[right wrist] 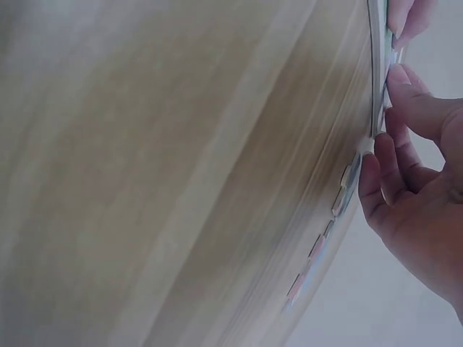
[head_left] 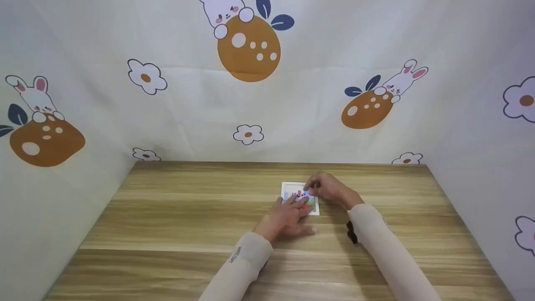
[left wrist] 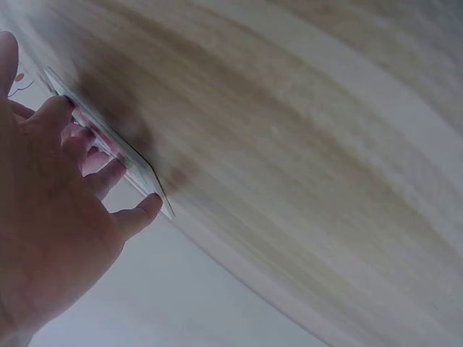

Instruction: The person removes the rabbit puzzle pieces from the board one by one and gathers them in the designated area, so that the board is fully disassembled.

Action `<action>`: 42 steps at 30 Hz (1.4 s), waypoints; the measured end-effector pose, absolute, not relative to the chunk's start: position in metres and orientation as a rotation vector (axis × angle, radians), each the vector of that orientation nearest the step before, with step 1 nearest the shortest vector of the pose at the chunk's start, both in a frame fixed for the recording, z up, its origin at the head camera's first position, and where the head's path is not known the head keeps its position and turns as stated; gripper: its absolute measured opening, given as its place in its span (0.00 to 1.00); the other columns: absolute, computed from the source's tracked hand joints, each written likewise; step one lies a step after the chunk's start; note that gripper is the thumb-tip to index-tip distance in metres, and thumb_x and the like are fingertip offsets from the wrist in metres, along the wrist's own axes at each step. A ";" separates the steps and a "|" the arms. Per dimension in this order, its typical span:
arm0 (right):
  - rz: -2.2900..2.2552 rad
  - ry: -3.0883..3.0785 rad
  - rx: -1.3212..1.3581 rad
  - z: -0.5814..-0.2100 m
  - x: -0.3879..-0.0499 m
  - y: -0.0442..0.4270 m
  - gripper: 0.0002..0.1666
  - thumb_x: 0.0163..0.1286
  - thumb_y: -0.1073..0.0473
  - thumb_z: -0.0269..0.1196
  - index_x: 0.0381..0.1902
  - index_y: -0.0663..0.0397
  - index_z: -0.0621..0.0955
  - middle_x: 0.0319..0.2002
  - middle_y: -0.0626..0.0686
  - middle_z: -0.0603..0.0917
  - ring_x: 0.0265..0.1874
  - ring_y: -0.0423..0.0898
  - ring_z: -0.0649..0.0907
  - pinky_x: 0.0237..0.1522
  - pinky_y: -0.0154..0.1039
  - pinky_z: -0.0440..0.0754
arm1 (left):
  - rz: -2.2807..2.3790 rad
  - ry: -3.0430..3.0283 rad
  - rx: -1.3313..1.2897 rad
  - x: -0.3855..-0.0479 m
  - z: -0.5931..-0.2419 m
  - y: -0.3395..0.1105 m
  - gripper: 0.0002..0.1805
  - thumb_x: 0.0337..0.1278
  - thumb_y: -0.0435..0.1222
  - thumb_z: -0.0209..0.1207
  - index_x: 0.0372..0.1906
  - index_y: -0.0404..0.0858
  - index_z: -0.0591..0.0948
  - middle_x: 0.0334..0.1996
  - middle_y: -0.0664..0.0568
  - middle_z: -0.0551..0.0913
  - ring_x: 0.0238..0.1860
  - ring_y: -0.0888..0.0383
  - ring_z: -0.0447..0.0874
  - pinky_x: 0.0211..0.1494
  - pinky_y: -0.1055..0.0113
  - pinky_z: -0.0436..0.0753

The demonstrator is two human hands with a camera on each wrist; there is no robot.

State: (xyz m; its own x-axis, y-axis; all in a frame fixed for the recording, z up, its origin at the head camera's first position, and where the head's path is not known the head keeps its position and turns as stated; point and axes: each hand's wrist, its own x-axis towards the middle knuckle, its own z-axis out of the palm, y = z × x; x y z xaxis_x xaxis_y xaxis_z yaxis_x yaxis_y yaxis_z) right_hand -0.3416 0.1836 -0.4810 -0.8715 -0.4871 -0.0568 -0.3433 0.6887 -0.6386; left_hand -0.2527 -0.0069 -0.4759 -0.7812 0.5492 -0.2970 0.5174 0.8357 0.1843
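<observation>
A small board with a white border and a coloured picture (head_left: pixel 316 209) lies flat on the wooden table, right of centre. My left hand (head_left: pixel 288 216) rests on it with fingers spread, covering part of the picture; the left wrist view shows those fingertips against the board (left wrist: pixel 153 173), the hand (left wrist: pixel 58 210) relaxed. At the board's upper right corner my right hand (head_left: pixel 330 188) has bent fingers. In the right wrist view the thumb touches the board (right wrist: pixel 377 79) and the other fingers of that hand (right wrist: pixel 427 181) curl by its edge. Whether they pinch a small piece, I cannot tell.
Several thin, coloured flat shapes (right wrist: pixel 316 247) lie in a row past the board in the right wrist view. The wooden tabletop (head_left: pixel 175 217) is bounded at the back and sides by a pale cloth (head_left: pixel 200 104) printed with rabbits, oranges and flowers.
</observation>
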 end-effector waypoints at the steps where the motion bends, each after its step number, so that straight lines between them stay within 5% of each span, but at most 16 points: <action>1: -0.941 2.675 -0.669 -0.481 -0.342 0.183 0.11 0.65 0.72 0.63 0.40 0.57 0.88 0.40 0.55 0.88 0.36 0.44 0.79 0.40 0.36 0.76 | 0.131 2.674 0.804 -0.253 -0.476 -0.007 0.42 0.63 0.70 0.45 0.79 0.61 0.56 0.82 0.61 0.49 0.83 0.53 0.41 0.83 0.43 0.48; 11: -0.969 2.679 -0.646 -0.478 -0.339 0.179 0.15 0.60 0.78 0.61 0.37 0.57 0.87 0.36 0.56 0.85 0.36 0.46 0.78 0.42 0.38 0.76 | 0.136 2.661 0.792 -0.252 -0.474 -0.007 0.42 0.64 0.70 0.45 0.79 0.61 0.55 0.82 0.61 0.48 0.83 0.52 0.40 0.83 0.44 0.46; 18: -1.041 2.696 -0.577 -0.477 -0.339 0.181 0.16 0.63 0.78 0.57 0.42 0.59 0.85 0.42 0.57 0.86 0.44 0.50 0.81 0.52 0.47 0.80 | 0.141 2.661 0.792 -0.251 -0.475 -0.007 0.41 0.64 0.70 0.45 0.79 0.61 0.56 0.82 0.61 0.48 0.83 0.52 0.40 0.83 0.43 0.46; 42: -1.198 2.741 -0.486 -0.438 -0.345 0.263 0.11 0.71 0.71 0.60 0.47 0.65 0.85 0.45 0.64 0.85 0.41 0.48 0.81 0.44 0.30 0.79 | 0.141 2.648 0.813 -0.253 -0.474 -0.006 0.43 0.64 0.69 0.46 0.79 0.59 0.55 0.82 0.60 0.47 0.83 0.50 0.39 0.82 0.42 0.47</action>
State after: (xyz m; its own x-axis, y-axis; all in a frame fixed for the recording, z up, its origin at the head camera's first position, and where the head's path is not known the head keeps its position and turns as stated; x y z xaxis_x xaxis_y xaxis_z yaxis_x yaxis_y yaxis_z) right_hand -0.3450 0.2627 -0.4382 -0.9425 -0.3331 0.0260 -0.2454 0.6374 -0.7304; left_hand -0.2529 -0.0064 -0.4740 -0.7671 0.5593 -0.3143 0.5227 0.8289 0.1991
